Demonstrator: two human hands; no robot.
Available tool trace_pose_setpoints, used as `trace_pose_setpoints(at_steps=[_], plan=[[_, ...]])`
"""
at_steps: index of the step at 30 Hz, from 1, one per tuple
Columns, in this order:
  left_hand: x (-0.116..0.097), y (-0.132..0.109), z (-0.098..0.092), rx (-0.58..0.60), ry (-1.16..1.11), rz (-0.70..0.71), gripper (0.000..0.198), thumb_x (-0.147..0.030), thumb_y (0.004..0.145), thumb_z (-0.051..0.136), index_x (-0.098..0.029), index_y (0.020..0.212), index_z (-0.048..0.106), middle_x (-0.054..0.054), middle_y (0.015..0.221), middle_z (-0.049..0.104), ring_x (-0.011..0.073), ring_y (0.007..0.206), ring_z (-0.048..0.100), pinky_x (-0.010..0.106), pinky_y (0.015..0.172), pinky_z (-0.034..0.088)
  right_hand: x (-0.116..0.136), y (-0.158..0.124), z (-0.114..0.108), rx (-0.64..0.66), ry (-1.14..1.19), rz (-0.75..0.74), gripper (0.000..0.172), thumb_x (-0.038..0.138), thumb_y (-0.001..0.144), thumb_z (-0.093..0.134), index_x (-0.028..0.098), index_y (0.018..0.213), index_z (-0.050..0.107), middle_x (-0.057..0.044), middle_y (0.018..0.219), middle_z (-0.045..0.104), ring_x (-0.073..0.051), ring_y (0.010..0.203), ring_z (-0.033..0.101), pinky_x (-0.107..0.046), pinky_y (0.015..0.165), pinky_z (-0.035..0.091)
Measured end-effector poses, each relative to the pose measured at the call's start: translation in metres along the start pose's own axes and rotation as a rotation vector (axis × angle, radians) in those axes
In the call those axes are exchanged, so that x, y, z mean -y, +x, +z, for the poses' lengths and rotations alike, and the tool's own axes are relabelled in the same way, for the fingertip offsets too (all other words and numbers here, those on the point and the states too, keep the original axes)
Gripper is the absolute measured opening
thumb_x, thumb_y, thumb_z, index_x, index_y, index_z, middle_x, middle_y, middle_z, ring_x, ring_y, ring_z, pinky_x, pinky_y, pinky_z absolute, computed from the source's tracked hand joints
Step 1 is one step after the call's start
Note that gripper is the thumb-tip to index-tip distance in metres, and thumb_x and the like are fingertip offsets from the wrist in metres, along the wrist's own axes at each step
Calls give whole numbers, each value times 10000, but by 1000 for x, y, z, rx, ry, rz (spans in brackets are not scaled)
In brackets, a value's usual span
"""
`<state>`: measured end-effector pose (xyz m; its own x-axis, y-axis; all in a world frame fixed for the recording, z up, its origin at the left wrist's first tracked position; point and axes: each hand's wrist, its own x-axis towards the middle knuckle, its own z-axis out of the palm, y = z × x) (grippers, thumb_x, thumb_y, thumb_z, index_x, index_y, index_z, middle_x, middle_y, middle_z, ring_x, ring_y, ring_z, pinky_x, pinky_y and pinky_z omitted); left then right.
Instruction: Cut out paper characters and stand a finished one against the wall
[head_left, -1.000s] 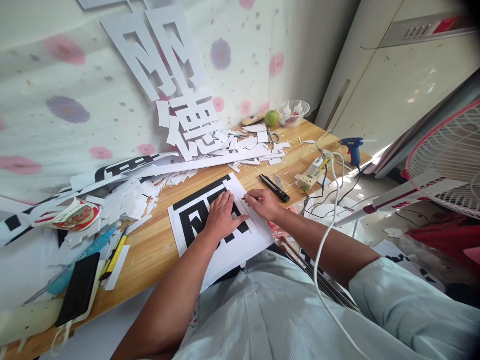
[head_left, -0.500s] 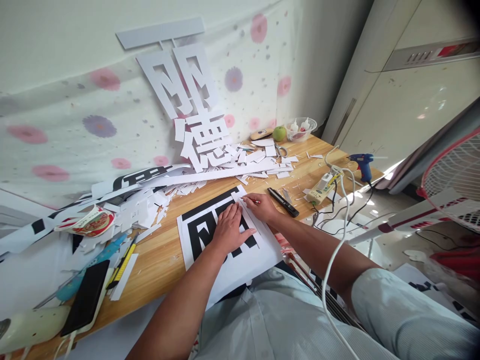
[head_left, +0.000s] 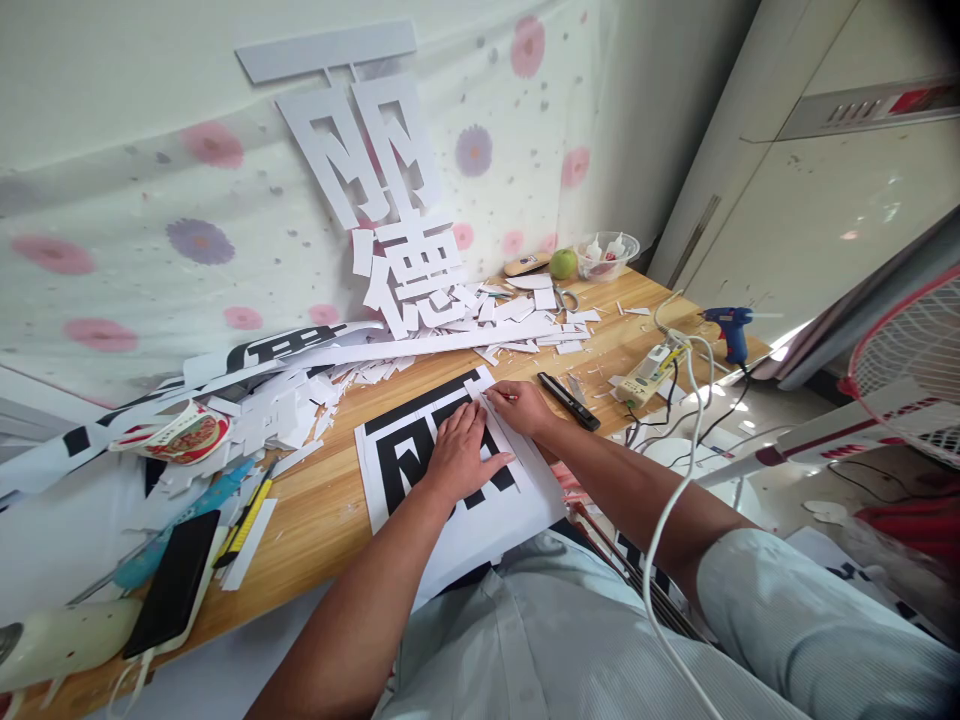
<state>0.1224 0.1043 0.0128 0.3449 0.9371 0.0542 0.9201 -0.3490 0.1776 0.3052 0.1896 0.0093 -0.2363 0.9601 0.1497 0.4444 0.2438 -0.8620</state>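
A white sheet printed with a large black character (head_left: 401, 460) lies at the front edge of the wooden table. My left hand (head_left: 463, 455) rests spread on the sheet, its fingertips on a narrow white strip (head_left: 510, 435) and its thumb pointing right. Just right of those fingertips, my right hand (head_left: 521, 408) is closed on a thin red pencil-like tool (head_left: 510, 397), with its tip side at the strip. A black utility knife (head_left: 568, 401) lies on the table beyond my right hand.
White scraps (head_left: 300, 400) pile up behind the sheet. A yellow cutter (head_left: 247, 520) and phone (head_left: 174, 580) lie left. A power strip (head_left: 651, 372), blue glue gun (head_left: 729, 330) and hanging white cable (head_left: 660, 530) are right. Cut-out characters (head_left: 409, 265) lean on the wall.
The camera view has shifted slightly. Both hands hold nearly the same places on the sheet, with my right hand still gripping the thin tool.
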Motion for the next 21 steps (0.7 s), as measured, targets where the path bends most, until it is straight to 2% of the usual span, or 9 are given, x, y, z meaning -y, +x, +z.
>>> trace_pose_setpoints(at_steps=[4,9,14,21], plan=[[0,0,0,-5,-3,8,912,-699,987,708,-149,1679,484,215,1785,405,402,1667,347,580,1325,333,3,-17,-11,17,-25,-15,238,356,996,697,217,865,838,-68,860,838,-238,849,735,-317,783,536],[-1,0,0,14,6,-10,863,-695,1031,635,-175,1699,465,200,1800,384,409,1662,352,607,1321,333,4,-55,-31,74,-24,-37,234,350,987,700,214,850,832,-60,839,819,-224,833,712,-304,764,514],[-1,2,1,31,18,-11,883,-716,1041,602,-172,1715,428,197,1813,358,406,1671,335,596,1327,324,8,-89,-49,127,-32,-43,205,245,977,670,212,850,827,-55,867,818,-213,823,708,-305,778,485],[-1,2,2,17,26,-3,905,-714,1024,638,-178,1719,418,191,1807,373,407,1669,332,595,1319,334,18,-108,-64,165,-38,-17,299,226,967,630,203,682,719,-13,716,724,-160,678,588,-297,679,396]])
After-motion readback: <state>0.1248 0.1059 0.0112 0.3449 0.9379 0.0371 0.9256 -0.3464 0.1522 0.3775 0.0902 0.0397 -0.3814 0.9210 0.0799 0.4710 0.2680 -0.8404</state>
